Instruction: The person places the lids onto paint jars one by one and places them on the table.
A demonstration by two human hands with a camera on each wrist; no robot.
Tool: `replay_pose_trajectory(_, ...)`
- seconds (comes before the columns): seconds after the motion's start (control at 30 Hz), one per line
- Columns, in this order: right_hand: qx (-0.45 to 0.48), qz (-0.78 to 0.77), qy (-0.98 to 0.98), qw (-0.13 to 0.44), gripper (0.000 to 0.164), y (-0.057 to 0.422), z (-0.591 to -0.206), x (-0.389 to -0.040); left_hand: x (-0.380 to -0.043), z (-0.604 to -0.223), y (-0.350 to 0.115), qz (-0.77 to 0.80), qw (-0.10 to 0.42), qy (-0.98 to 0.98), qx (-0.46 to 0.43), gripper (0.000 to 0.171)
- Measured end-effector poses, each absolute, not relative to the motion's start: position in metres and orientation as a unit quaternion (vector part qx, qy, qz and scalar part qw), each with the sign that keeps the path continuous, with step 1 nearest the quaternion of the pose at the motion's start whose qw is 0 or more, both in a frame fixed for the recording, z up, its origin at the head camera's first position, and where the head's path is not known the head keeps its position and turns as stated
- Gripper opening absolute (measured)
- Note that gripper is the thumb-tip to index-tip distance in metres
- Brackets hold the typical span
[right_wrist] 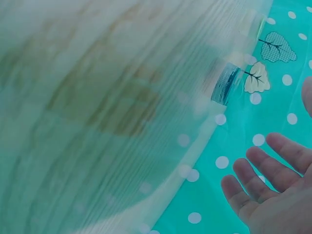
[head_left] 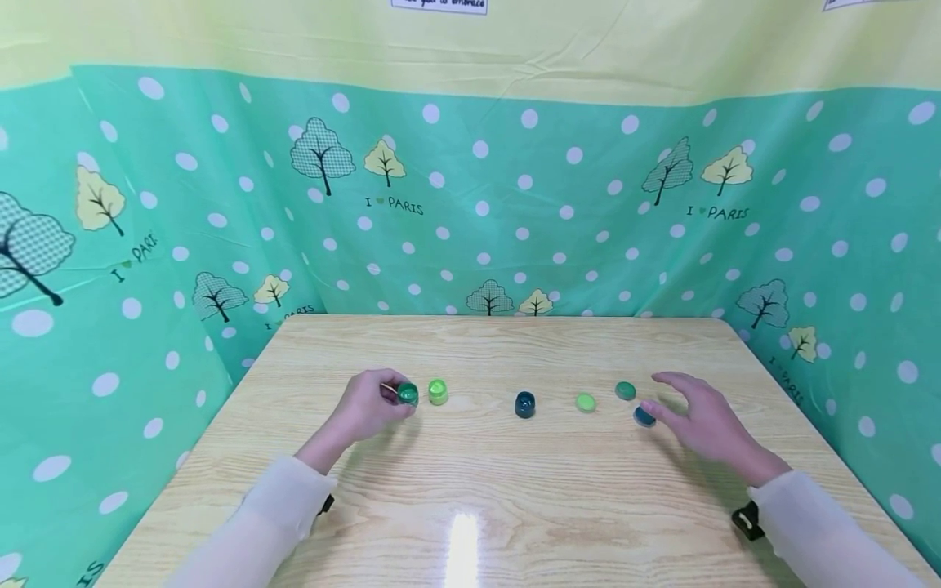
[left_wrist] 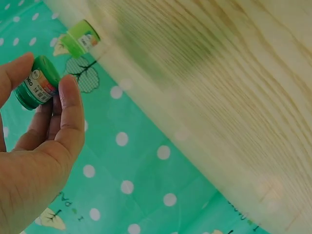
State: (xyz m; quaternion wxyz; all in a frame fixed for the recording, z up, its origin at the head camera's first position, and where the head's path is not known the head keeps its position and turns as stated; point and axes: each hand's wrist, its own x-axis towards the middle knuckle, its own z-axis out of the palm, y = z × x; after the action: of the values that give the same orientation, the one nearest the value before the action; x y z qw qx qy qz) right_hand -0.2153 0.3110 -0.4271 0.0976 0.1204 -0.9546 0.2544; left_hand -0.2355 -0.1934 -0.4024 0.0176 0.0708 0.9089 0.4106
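In the head view my left hand (head_left: 370, 406) grips a small dark green paint pot (head_left: 408, 394) between thumb and fingers at the left of the table. The left wrist view shows the green paint pot (left_wrist: 38, 84) tilted, with a printed label, pinched by the left hand (left_wrist: 44, 131). Just right of it stands a light green paint pot (head_left: 437, 392). My right hand (head_left: 702, 418) is spread over the right side, its thumb overlapping a dark blue lid (head_left: 644, 417) in this view. A green lid (head_left: 626, 391) lies by its fingertips. The right wrist view shows the right hand's (right_wrist: 278, 185) fingers extended, holding nothing.
A dark blue paint pot (head_left: 525, 405) stands near the middle of the wooden table (head_left: 470, 465). Between it and the green lid lies a light green lid (head_left: 586, 403). A dotted green cloth (head_left: 515, 212) hangs along the table's back and sides.
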Motion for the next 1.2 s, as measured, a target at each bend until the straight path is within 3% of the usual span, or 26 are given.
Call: replay_pose_trajectory(1.2,0.084,0.274,-0.957,0.033,0.061,0.302,-0.430,-0.244,-0.209,-0.399,-0.157,0.428,0.028,0.891,0.147,0.034)
